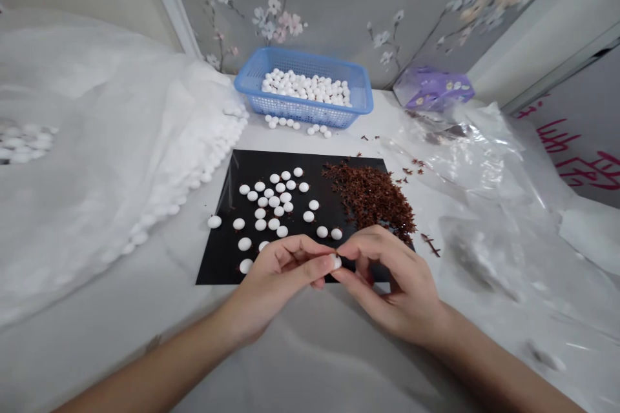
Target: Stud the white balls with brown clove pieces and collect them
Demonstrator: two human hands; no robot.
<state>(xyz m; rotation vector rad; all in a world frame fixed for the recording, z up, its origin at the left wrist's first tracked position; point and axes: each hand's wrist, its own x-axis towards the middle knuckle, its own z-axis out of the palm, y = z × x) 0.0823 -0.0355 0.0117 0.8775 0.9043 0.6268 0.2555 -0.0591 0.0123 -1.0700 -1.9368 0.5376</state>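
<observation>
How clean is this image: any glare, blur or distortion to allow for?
Head view: bright glare on the crumpled clear plastic bags; head view: hazy, low-detail smear across the large white translucent bundle; head view: soft shadow on the white tabletop below the left hand and right hand; head view: apparent stretching toward the frame edges.

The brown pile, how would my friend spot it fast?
Look for the black mat in front of the blue basket. The brown pile is heaped on the mat's right side. Its tiny, spiky bits set it apart from the smooth white balls.
</observation>
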